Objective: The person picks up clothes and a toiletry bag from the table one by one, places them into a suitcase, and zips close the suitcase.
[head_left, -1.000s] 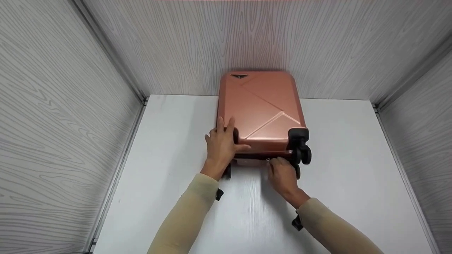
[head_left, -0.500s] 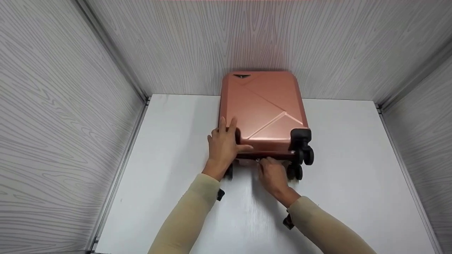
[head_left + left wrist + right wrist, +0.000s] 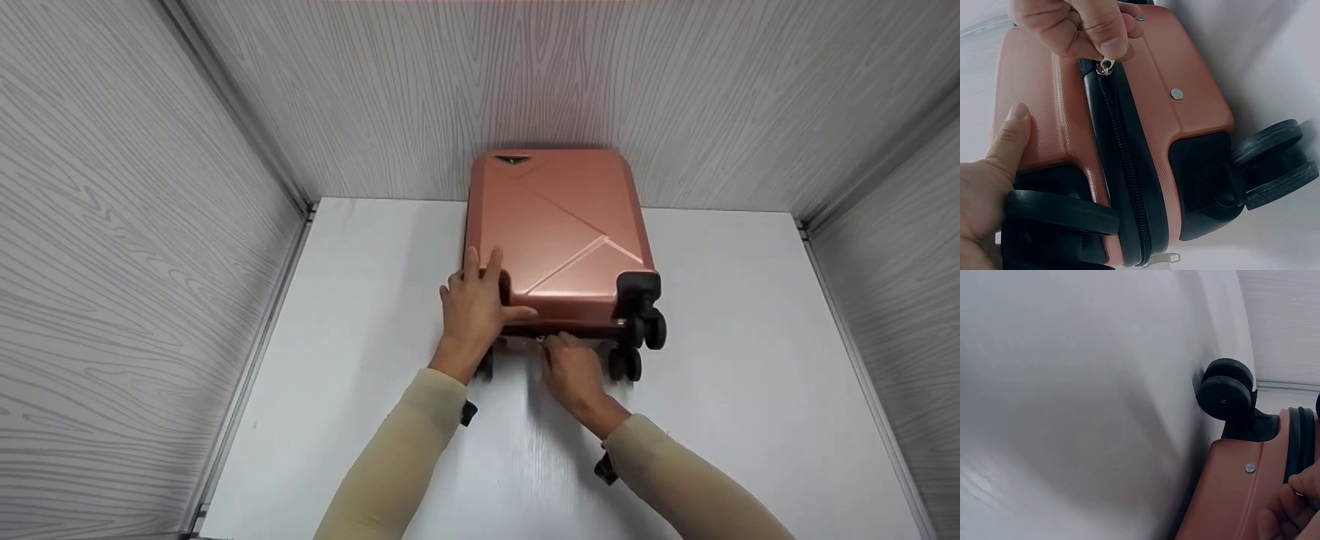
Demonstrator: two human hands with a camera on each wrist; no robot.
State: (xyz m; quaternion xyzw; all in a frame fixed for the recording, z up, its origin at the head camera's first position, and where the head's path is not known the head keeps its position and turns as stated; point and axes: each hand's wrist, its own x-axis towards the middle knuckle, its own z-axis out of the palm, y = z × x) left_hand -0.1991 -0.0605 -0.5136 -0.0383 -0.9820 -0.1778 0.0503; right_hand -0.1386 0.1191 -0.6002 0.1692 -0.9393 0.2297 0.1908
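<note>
A rose-coloured hard-shell suitcase (image 3: 555,217) lies flat, wheeled end toward me. My left hand (image 3: 471,307) rests over its near left corner with fingers spread on the top shell. Its thumb (image 3: 1012,132) presses the end face in the left wrist view. My right hand (image 3: 576,371) is at the middle of the wheeled end, where thumb and finger pinch a metal zipper pull (image 3: 1107,63). From that pull a zipper (image 3: 1123,146) runs between black tape, its teeth meshed, down to the corner. A second zipper pull (image 3: 1163,259) hangs there.
Black double wheels (image 3: 646,328) jut from the suitcase's corners, one close beside my left thumb. The suitcase's far end is near the grained back panel (image 3: 375,112). Grained side panels (image 3: 112,262) flank the white surface (image 3: 360,315).
My right hand has slid left along the wheeled end with the zipper pull, from near the right wheels to the middle. The left hand keeps its place on the corner.
</note>
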